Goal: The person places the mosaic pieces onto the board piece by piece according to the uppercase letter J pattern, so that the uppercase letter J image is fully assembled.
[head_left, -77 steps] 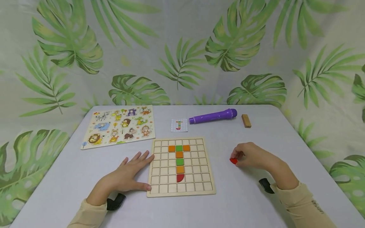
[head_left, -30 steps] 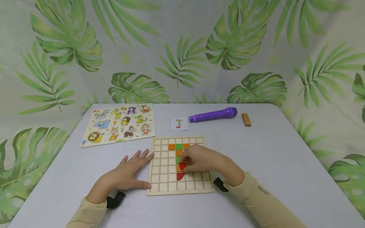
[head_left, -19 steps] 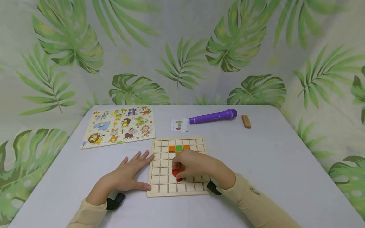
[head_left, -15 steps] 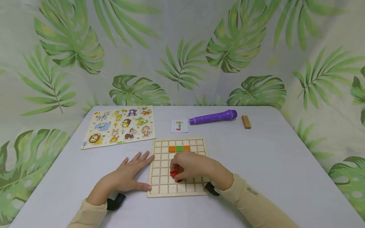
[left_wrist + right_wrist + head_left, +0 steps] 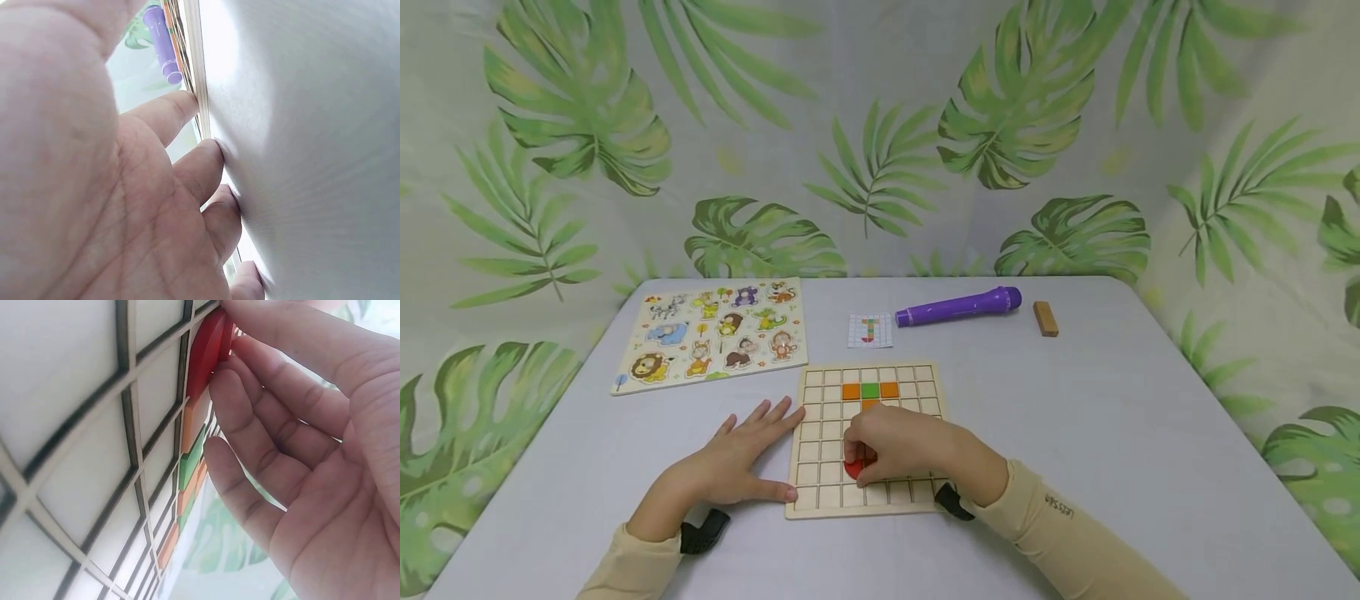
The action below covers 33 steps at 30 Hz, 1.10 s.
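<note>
A wooden grid board [image 5: 820,452] lies in the middle of the table, bearing square orange tiles [image 5: 851,392] and green tiles [image 5: 870,391]. My left hand [image 5: 730,463] lies with fingers spread, its thumb and fingertips touching the board's left edge. My right hand [image 5: 902,442] pinches a red quarter-circle tile [image 5: 853,469] between thumb and fingers, low on the board, left of the tile column. The right wrist view shows another red tile [image 5: 205,350] on the board at the column's near end. In the head view the right hand hides the lower column.
Behind the board lie a small printed pattern card [image 5: 870,331], a purple toy microphone [image 5: 958,307] and a small wooden block [image 5: 1046,319]. An animal puzzle board [image 5: 711,337] sits at the back left. A leaf-print cloth [image 5: 880,167] hangs behind the table.
My right hand has carried the red quarter-circle tile from the table right of the board to the board's lower middle, then slightly further left and nearer. My left hand has stayed put.
</note>
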Each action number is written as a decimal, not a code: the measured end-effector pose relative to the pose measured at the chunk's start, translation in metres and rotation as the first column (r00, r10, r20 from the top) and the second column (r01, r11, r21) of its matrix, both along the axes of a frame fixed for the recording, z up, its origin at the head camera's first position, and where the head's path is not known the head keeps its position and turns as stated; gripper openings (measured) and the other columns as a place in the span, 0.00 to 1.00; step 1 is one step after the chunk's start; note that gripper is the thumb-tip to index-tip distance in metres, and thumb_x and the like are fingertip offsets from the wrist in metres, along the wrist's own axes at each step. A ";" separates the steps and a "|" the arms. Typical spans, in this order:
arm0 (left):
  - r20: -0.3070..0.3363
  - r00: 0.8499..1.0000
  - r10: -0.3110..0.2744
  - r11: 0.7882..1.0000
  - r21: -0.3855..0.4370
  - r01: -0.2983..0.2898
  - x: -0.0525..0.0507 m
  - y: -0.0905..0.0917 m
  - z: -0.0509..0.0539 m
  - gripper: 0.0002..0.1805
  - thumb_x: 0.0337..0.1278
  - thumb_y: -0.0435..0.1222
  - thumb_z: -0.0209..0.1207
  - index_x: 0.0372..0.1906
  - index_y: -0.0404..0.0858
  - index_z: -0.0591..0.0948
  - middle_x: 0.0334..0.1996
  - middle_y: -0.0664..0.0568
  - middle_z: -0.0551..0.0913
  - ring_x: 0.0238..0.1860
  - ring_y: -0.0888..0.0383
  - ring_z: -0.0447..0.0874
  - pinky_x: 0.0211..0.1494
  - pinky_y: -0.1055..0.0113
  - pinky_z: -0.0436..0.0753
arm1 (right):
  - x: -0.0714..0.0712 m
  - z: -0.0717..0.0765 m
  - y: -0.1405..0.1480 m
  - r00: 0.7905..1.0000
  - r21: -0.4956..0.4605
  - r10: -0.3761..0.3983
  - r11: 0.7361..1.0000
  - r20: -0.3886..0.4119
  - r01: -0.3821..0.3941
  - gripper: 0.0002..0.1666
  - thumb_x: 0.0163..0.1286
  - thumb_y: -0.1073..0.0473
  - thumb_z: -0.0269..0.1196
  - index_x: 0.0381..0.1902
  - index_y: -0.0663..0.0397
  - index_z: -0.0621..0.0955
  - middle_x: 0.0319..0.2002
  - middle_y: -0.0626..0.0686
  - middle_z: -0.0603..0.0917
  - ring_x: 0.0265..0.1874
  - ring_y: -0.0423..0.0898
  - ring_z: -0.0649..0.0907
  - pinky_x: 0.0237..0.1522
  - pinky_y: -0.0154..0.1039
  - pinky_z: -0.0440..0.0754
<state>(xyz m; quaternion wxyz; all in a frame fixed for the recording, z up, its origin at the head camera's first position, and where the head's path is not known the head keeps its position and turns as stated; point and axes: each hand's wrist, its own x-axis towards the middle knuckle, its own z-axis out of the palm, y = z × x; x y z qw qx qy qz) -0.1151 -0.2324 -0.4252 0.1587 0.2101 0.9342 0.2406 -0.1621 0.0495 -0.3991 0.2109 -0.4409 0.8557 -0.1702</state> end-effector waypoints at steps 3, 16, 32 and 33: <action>-0.005 1.000 0.000 1.000 -0.003 0.000 0.000 -0.001 0.000 0.61 0.53 0.66 0.74 0.88 0.50 0.58 0.89 0.42 0.51 0.88 0.30 0.43 0.81 0.20 0.42 | 0.001 0.000 0.000 1.000 0.000 0.006 1.000 -0.012 -0.006 0.09 0.67 0.54 0.79 0.37 0.49 0.87 0.31 0.42 0.84 0.29 0.33 0.77 0.35 0.25 0.79; 0.002 1.000 -0.002 1.000 0.004 0.002 0.000 -0.002 -0.003 0.62 0.53 0.66 0.74 0.88 0.50 0.58 0.89 0.42 0.50 0.88 0.30 0.43 0.81 0.20 0.41 | 0.002 0.000 -0.003 0.998 0.013 0.021 1.000 -0.052 -0.021 0.10 0.66 0.53 0.80 0.36 0.48 0.88 0.30 0.40 0.84 0.29 0.32 0.77 0.35 0.24 0.79; -0.006 1.000 -0.014 1.000 0.009 0.014 0.000 -0.002 -0.002 0.62 0.53 0.65 0.73 0.88 0.49 0.58 0.89 0.42 0.50 0.88 0.30 0.43 0.81 0.20 0.41 | 0.002 0.000 -0.003 0.998 0.020 0.013 1.000 -0.066 -0.011 0.09 0.67 0.53 0.79 0.32 0.45 0.87 0.29 0.37 0.81 0.28 0.32 0.76 0.34 0.25 0.78; -0.008 1.000 -0.014 1.000 0.009 0.014 0.000 -0.002 -0.002 0.62 0.53 0.65 0.73 0.88 0.49 0.58 0.89 0.42 0.50 0.88 0.31 0.43 0.81 0.20 0.41 | 0.002 0.000 -0.003 0.998 0.021 0.012 1.000 -0.068 -0.010 0.09 0.67 0.53 0.79 0.32 0.45 0.87 0.28 0.37 0.81 0.28 0.32 0.76 0.34 0.25 0.78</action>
